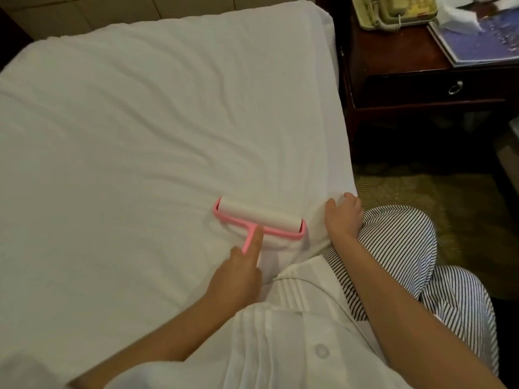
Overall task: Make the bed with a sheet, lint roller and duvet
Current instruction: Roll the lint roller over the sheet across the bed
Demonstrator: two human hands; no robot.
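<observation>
With the roller (pixel 258 217) on the sheet (pixel 140 122) at 5 o'clock, our left hand (pixel 238 276) curled round its handle, forefinger along it, and our right hand (pixel 344 217) at its 3 o'clock gripping the sheet edge, we should pull taut and push even strokes toward 11 o'clock.

The lint roller (pixel 259 217) handle is mostly hidden inside the slightly blurred left hand (pixel 238 279). Fingertips of the right hand (pixel 345 217) disappear over the sheet (pixel 168 122) edge. The top edge cuts off the telephone (pixel 393 9).
</observation>
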